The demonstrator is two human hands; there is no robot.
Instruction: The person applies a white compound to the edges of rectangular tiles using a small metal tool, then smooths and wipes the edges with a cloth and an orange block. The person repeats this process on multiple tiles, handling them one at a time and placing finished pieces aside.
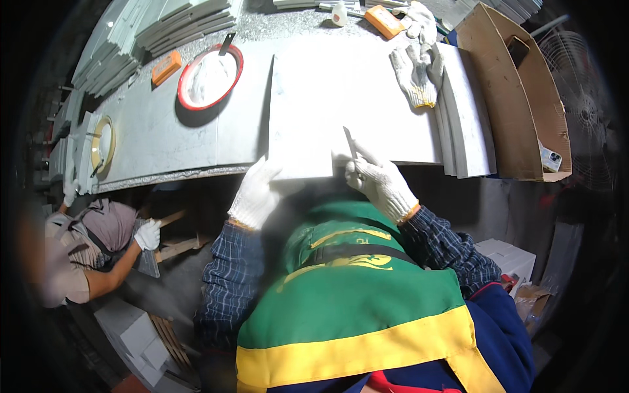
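One white slab (301,111), bright with glare, lying lengthwise on the surface (262,27), with the near end jutting past the front edge. Left grip (253,191), in a white knitted glove, set against the near left corner; cannot tell whether the fingers close underneath. Right grip (382,187), likewise gloved, pinching a narrow dark blade (348,139), tip pointing away, beside the near right corner; cannot tell whether touching the slab.

To the left, well apart from both: a red-rimmed bowl (240,69) of white paste (213,77) with a dark-handled spatula (227,44), an orange block (166,67) just beside, and a yellow-rimmed bowl (113,139) farther out. Along the far side, leaning stacks of pale slabs (180,27), a small white bottle (339,14), a second orange block (384,22). Right of the slab, a loose work glove (416,75), with another (420,21) behind. Hemming in that side: a row of thick slabs (466,114), then a tall cardboard box (488,85) with a phone (550,158) at the near end, and a wire-caged fan (585,111) beyond. Close below the grips, a green apron (367,301). At lower left, a co-worker (69,262) with a gloved hand (148,234).
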